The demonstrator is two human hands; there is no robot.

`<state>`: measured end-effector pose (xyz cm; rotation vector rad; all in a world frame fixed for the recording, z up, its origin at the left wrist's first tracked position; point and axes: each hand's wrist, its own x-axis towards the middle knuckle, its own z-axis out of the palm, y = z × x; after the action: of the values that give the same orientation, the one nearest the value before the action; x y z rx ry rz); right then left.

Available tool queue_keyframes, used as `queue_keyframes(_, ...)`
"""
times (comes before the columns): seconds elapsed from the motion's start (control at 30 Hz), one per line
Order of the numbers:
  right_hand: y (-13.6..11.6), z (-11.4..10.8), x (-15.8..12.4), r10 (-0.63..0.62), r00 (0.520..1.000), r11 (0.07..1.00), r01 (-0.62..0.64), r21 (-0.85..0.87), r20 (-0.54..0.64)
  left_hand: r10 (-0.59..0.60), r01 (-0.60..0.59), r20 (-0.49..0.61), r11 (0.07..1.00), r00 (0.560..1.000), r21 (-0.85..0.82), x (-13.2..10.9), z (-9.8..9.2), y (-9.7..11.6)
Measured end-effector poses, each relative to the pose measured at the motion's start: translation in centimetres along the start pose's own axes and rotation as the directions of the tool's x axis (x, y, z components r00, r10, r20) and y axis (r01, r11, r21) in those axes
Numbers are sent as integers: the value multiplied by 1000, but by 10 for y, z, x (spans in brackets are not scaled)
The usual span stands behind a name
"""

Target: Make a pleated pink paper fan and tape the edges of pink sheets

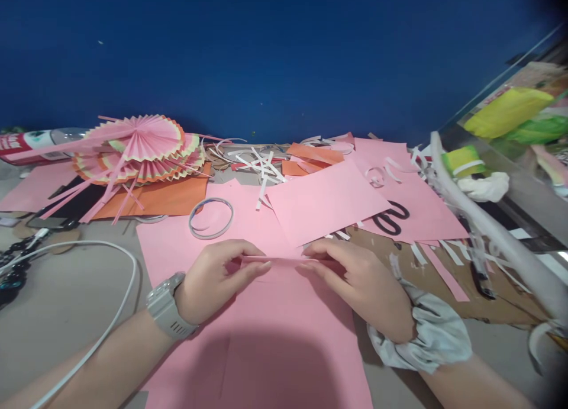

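My left hand, with a grey watch on its wrist, pinches the left end of a narrow folded pink paper strip. My right hand, a grey scrunchie on its wrist, pinches the strip's right end. Both hands hold the fold just above a large pink paper sheet that lies flat on the table in front of me. Another pink sheet lies just behind my fingers.
Pleated pink paper fans are stacked at back left on orange paper. A tape ring, white paper scraps, black-handled scissors, a white cable and a brown cardboard sheet surround the work. A blue wall stands behind.
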<state>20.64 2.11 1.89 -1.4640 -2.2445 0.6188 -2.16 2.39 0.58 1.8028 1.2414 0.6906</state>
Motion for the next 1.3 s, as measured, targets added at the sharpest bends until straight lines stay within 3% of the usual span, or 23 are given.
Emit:
queue_keyframes(0.13, 1, -3, -1, -29, 997, 999, 27, -30, -77, -18, 19, -26, 1000, 999, 21, 0, 0, -1)
queue_keyframes(0.27, 1, -5, -1, -42, 996, 999, 40, -29, -75, -23, 24, -11, 998, 1000, 53, 2, 1, -2)
queue_keyframes(0.5, -1, 3, 2, -120, 993, 991, 119, -64, -3, 239, -239, 28, 951, 971, 193, 6, 1, 0)
queue_keyframes(0.7, 0, 19, 1, -339, 934, 911, 356, -207, 114, 299, -345, 189, 885, 936, 311, 6, 9, 1)
queue_keyframes(0.8, -3, 26, 0, -354, 925, 911, 375, -174, 139, 352, -409, 228, 866, 908, 287, 5, 11, 1)
queue_keyframes(1.03, -8, 13, 3, -199, 971, 971, 213, -109, 129, 183, -185, 27, 979, 983, 83, 5, 4, 0)
queue_keyframes(1.17, -8, 6, 4, -100, 979, 995, 101, 0, 179, 78, -92, -154, 992, 985, -87, 4, 3, -1)
queue_keyframes(1.23, -9, 6, 4, -70, 980, 997, 64, 38, 186, 72, -90, -152, 990, 986, -111, 3, 4, -1)
queue_keyframes(1.3, -9, 6, 4, -55, 981, 998, 48, 43, 185, 62, -66, -60, 996, 996, -67, 3, 5, -1)
